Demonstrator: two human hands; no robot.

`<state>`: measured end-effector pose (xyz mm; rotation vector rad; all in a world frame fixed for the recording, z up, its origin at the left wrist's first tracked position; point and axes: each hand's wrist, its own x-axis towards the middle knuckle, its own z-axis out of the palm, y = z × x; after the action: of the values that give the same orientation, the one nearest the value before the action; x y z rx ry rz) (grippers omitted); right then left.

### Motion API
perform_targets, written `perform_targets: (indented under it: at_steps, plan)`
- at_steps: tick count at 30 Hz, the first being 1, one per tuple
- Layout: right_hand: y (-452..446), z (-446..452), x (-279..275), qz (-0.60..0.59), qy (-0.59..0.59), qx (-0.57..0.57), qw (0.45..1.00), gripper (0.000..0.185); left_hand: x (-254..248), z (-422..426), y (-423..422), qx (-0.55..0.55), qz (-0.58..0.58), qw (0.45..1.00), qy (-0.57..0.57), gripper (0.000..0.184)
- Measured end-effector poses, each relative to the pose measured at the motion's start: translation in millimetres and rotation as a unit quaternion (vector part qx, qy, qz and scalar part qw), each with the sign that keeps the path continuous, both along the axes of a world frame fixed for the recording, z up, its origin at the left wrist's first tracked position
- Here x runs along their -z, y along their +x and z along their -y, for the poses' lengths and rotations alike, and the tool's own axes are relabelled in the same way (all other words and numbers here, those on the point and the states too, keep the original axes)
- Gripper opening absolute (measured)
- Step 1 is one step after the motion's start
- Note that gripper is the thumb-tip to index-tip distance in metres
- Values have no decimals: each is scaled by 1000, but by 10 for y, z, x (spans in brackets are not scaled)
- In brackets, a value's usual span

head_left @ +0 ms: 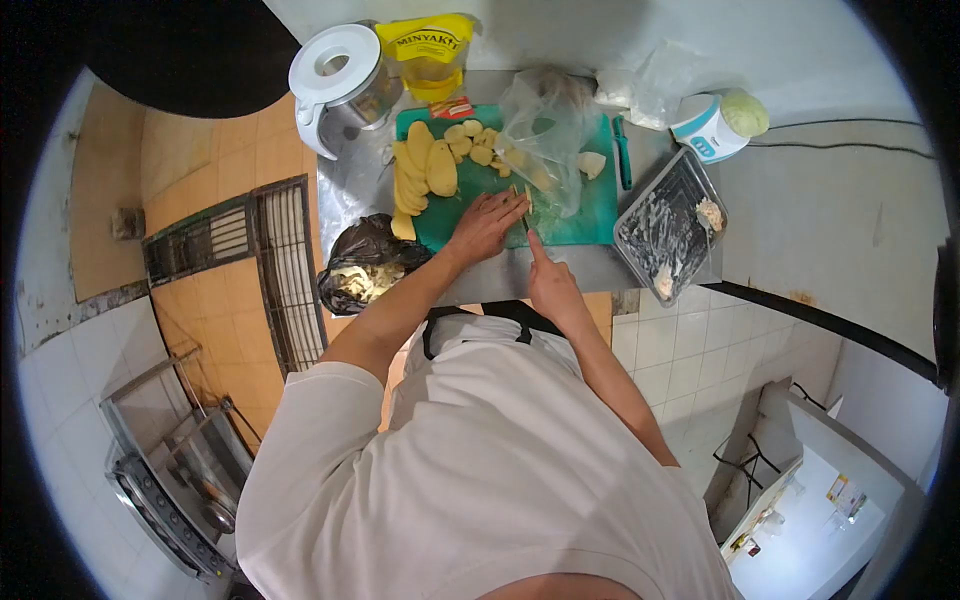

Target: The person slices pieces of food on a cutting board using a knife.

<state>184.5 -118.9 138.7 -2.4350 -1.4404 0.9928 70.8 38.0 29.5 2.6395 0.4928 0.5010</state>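
On the green cutting board (590,228), my left hand (488,224) has its fingers bunched over a small pale piece (527,196) of food, whose kind I cannot make out. My right hand (555,284) grips a knife (526,224), its blade close beside the left fingertips. Large yellow potato slices (440,168) overlap along the board's left side, with smaller rounds (472,130) behind my left hand. A clear plastic bag (550,125) lies just beyond both hands and covers some pieces. To its right sits a white chunk (591,164).
A black bag of peelings (365,275) sits at the table's front left. Behind stand a white-lidded blender jug (340,75) and a yellow pouch (428,55). Rightward are a green-handled tool (622,155), a floury clear tray (660,215) and a scale (708,128) bearing a pale green round vegetable (745,113).
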Motion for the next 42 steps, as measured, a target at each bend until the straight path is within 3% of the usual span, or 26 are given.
perform_targets:
  at_steps: [14, 20, 31, 34, 37, 42]
  plan:
    - [-10, -77, 34, 0, -3, 4, 1000, 63, -55, -123, -26, 55, -63, 996, -6, 79]
    - [-101, 187, 444, -9, 37, 26, 999, 65, -35, -104, -38, 72, -106, 992, 9, 79]
    - [-75, 283, 645, -3, 83, 46, 995, 66, -65, -88, -14, 88, -114, 987, 71, 75]
    - [-31, 256, 608, -11, 69, 51, 996, 67, -112, -56, -145, 12, -75, 996, -34, 71]
    - [-18, 260, 544, -41, 64, 49, 996, 66, -129, 57, -278, -24, -101, 994, -28, 59]
    - [-50, 438, 411, -20, 25, 20, 999, 68, -61, 119, -226, -37, -124, 992, -8, 61]
